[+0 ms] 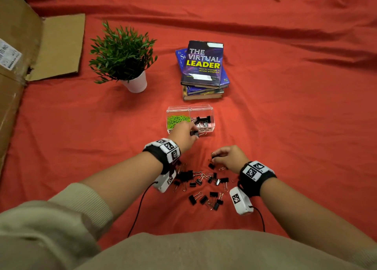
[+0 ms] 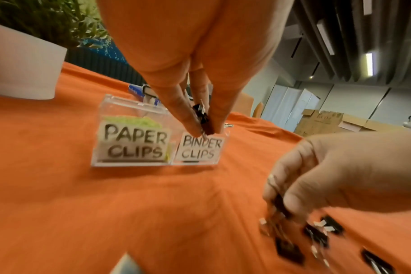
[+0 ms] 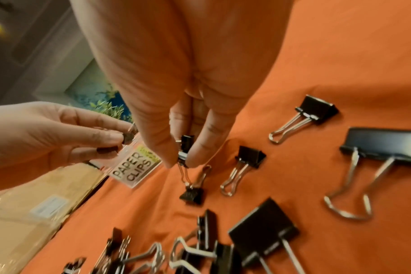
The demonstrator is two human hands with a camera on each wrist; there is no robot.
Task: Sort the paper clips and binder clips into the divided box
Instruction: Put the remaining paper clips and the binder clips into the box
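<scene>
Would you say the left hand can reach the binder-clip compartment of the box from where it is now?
Probably yes: the left hand, pinching a binder clip, hovers at the near edge of the open-topped box, with nothing between it and that compartment.

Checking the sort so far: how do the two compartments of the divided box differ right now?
The left compartment holds green paper clips; the right compartment holds black binder clips with silver handles. The left one's front label reads PAPER CLIPS, the right one's BINDER CLIPS. The left hand pinches a binder clip by the right compartment's front; nothing hovers at the left. Both are clear, open-topped and part-filled.
</scene>
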